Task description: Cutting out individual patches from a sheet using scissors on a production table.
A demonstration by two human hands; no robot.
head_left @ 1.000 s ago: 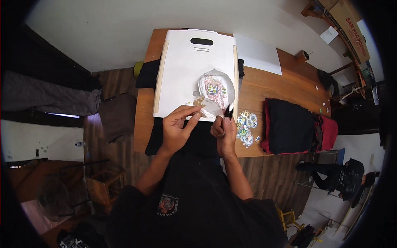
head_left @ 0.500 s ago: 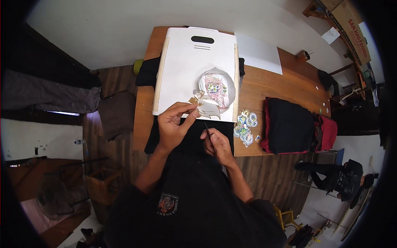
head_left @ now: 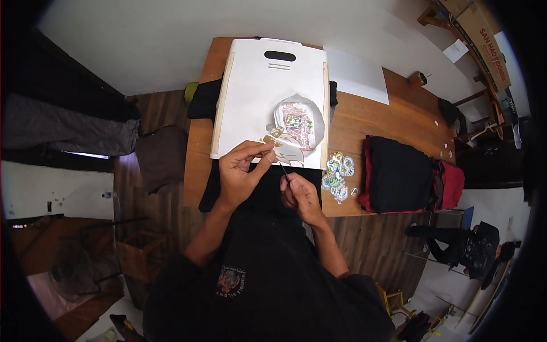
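My left hand (head_left: 242, 171) pinches a small tan paper cutout (head_left: 275, 140) at the near edge of a white board (head_left: 256, 97) with a handle slot. A round printed sheet (head_left: 299, 118) with colourful figures lies on the board just beyond the cutout. Closer to my body, my right hand (head_left: 300, 196) is closed around a thin dark tool (head_left: 284, 171). The tool's tip points up toward the cutout, and I cannot tell what kind of tool it is.
The board lies on a wooden table (head_left: 376, 119). Several small cut-out stickers (head_left: 336, 176) sit to the right, next to a folded black and red cloth (head_left: 407, 176). A white sheet (head_left: 356, 74) lies at the back. Black fabric (head_left: 205, 97) hangs off the left.
My right hand has drawn back from the printed sheet toward my body, keeping the thin tool. My left hand still pinches the cutout in about the same place.
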